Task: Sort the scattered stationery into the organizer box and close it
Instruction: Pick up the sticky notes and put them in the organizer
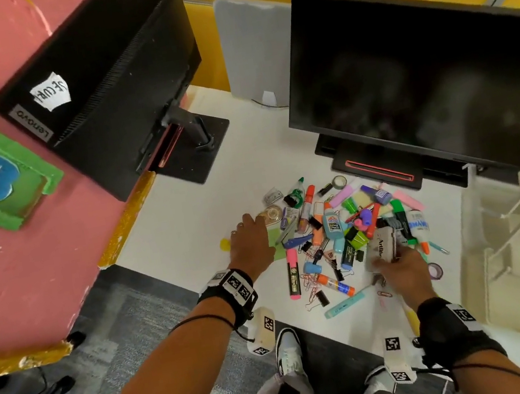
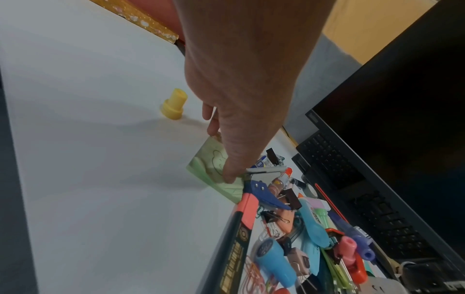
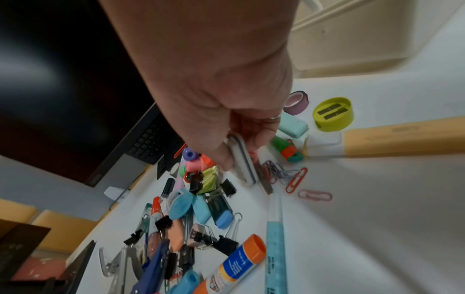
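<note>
A white board eraser (image 1: pixel 383 244) is gripped in the right hand (image 1: pixel 403 271), thumb on one face and fingers curled behind the other, and is held just above the near edge of the stationery pile (image 1: pixel 343 227). The organizer box (image 1: pixel 514 243), cream and open-topped with its dividers showing, is seen well off to the outer side of that hand, apart from the pile. The left hand (image 1: pixel 249 239) is laid on a green sticky-note pad (image 2: pixel 214 169), whose edge is pinched under the thumb tip; its fingers reach beyond toward a clear tape roll (image 1: pixel 271 212), though contact there cannot be told. A small yellow stamp (image 2: pixel 174 104) stands alone to the outer side of the left hand. Loose paper clips (image 3: pixel 297 179) lie directly beneath the eraser, and a binder clip (image 3: pixel 227 188) sits just beside it, so these could be snagged and dragged off the desk if the eraser is swept sideways low. The eraser is held only near one end, so slippage during the carry is thought possible. The pad is partly trapped under a blue hole punch (image 2: pixel 261 191), and neighbouring items could be scattered if it is pulled out sharply.
</note>
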Tool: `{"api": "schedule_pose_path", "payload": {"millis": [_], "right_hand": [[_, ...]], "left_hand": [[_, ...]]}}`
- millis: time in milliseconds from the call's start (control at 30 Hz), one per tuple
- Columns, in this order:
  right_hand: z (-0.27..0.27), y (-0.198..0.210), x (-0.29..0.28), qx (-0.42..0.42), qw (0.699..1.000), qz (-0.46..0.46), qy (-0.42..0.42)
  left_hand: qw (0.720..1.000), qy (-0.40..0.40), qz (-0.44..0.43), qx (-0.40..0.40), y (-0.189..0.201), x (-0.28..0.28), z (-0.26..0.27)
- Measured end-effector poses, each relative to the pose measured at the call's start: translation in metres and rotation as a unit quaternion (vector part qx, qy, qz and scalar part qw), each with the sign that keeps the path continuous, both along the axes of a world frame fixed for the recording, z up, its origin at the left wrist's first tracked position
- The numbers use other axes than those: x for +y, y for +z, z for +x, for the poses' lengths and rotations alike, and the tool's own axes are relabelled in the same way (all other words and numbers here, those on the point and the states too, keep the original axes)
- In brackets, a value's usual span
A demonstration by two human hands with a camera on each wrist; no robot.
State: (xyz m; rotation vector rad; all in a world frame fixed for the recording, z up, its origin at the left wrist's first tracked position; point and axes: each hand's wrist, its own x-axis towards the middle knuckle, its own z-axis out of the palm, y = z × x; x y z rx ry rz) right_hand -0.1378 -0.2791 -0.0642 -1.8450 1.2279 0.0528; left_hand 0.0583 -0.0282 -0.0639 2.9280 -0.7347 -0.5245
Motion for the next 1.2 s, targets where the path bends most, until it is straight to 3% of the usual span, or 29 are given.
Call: {"api": "schedule_pose_path", "payload": {"millis": [400, 567, 833, 1000, 1200], "right_hand": [[-0.014, 0.022, -0.007, -0.01, 0.999, 0.012, -0.046], [-0.02, 0.039, -0.004, -0.057, 0.994, 0.05, -0.073], [-0.053, 0.055, -0.016, -0.097, 0.984, 0.114, -0.092], [-0.096, 0.069, -0.037, -0.12, 0.977, 0.152, -0.09], [-0.174, 0.092, -0.074, -0.122, 0.975, 0.149, -0.112]], "left_hand": [[0.999, -0.028, 0.016, 0.023, 0.0, -0.009, 0.001], [0.998, -0.033, 0.048, 0.022, 0.005, -0.014, 0.009], [0.997, -0.028, 0.071, 0.007, 0.038, -0.028, 0.016], [0.998, 0.003, -0.058, -0.034, 0.064, -0.049, 0.0], [0.959, 0.03, -0.268, 0.088, 0.092, -0.101, -0.05]]}}
